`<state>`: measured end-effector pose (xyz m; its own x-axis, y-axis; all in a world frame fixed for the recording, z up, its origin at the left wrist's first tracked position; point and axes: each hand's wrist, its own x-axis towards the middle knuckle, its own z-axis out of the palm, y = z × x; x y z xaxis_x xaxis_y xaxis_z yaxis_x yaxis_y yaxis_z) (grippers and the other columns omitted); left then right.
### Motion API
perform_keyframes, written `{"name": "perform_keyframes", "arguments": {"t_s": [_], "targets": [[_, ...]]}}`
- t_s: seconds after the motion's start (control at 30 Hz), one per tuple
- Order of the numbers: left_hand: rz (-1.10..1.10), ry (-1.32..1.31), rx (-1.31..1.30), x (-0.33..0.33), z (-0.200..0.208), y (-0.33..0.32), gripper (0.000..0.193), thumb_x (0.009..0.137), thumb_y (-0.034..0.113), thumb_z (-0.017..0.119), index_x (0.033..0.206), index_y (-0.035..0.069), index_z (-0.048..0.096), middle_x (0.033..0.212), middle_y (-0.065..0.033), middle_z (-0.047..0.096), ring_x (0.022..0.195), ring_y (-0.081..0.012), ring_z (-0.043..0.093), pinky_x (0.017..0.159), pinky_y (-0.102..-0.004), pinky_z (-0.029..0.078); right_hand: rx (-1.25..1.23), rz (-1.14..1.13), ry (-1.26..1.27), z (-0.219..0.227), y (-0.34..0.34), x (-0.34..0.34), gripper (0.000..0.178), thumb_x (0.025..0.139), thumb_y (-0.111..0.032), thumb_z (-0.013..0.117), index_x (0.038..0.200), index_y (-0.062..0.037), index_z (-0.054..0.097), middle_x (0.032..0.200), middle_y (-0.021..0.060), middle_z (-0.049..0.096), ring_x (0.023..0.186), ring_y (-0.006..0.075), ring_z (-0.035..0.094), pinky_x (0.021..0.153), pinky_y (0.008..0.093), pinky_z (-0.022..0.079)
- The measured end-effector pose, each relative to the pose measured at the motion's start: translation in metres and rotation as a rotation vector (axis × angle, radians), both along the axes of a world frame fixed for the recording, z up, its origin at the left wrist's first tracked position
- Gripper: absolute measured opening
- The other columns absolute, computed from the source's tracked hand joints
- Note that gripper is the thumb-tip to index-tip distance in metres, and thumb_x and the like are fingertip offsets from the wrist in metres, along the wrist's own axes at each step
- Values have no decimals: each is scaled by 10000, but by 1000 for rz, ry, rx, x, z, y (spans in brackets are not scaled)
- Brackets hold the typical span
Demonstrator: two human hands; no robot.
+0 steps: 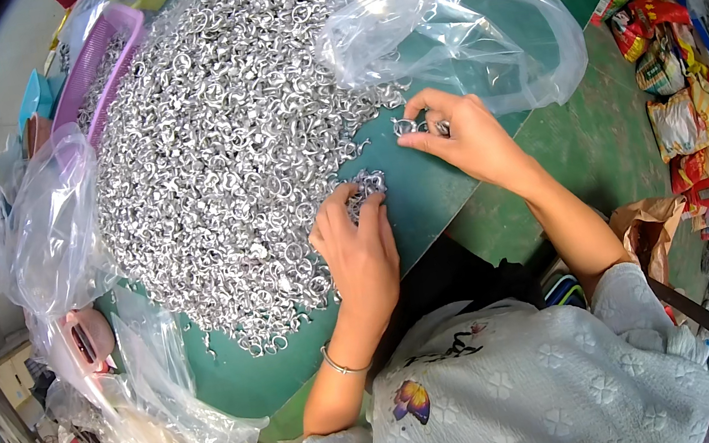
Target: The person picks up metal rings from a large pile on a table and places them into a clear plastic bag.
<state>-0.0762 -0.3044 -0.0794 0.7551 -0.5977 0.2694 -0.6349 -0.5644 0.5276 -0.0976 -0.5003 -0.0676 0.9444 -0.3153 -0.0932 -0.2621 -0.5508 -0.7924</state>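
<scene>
A green table fills most of the view, and a great heap of small silvery metal rings covers its left and far part, spreading from the far edge down toward the person. A large clear plastic bag lies crumpled on the far right of the heap, its mouth open toward the rings. More clear plastic bags hang over the table's left edge, beside a pink and purple basket at the far left. Bright snack packets lie piled along the right edge of the table, with a brown paper bag nearer the person.

The left hand lies palm down at the near right rim of the heap, fingers bent and loosely together, their tips resting on a little cluster of rings drawn slightly apart from the main pile. A thin bracelet circles that wrist.

The right hand is farther and to the right, just off the heap's edge and near the bag's mouth. Its thumb and fingers are pressed together, pinching a couple of linked rings that stick out to the left of the fingertips, just above the green surface. Whether those rings touch the table cannot be told.
</scene>
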Motion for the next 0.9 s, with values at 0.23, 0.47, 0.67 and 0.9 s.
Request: {"name": "perform_keyframes", "arguments": {"t_s": [0.23, 0.47, 0.67, 0.9], "targets": [[31, 19, -46, 6, 4, -12, 263, 791, 9, 635, 1049, 33, 590, 1039, -91, 557, 962, -256, 528, 825, -350, 355, -298, 66, -246, -16, 7, -7, 146, 783, -148, 687, 884, -57, 632, 566, 109, 538, 483, 261, 517, 475, 348, 387], [5, -10, -35, 13, 0, -17, 269, 802, 37, 614, 1070, 27, 589, 1056, -92, 548, 958, -254, 510, 820, -370, 338, -312, -8, -231, -6, 0, -12, 108, 798, -130, 665, 888, -69, 670, 606, 123, 576, 495, 267, 532, 485, 350, 408], [-43, -71, 130, 28, -6, -45, 230, 793, 99, 644, 1020, 58, 626, 975, -74, 572, 917, -247, 519, 782, -372, 342, -506, -77, -194, -15, -4, -9, 164, 811, -179, 656, 946, -86, 674, 609, 137, 593, 538, 317, 564, 502, 385, 433], [-68, -74, 9, 33, -12, -53, 129, 775, 85, 672, 874, 26, 614, 843, -82, 596, 808, -239, 565, 728, -353, 373, -620, 32, -48, -11, -13, 15, 164, 777, -195, 667, 768, -37, 623, 682, 187, 615, 657, 371, 607, 552, 454, 466]]}}
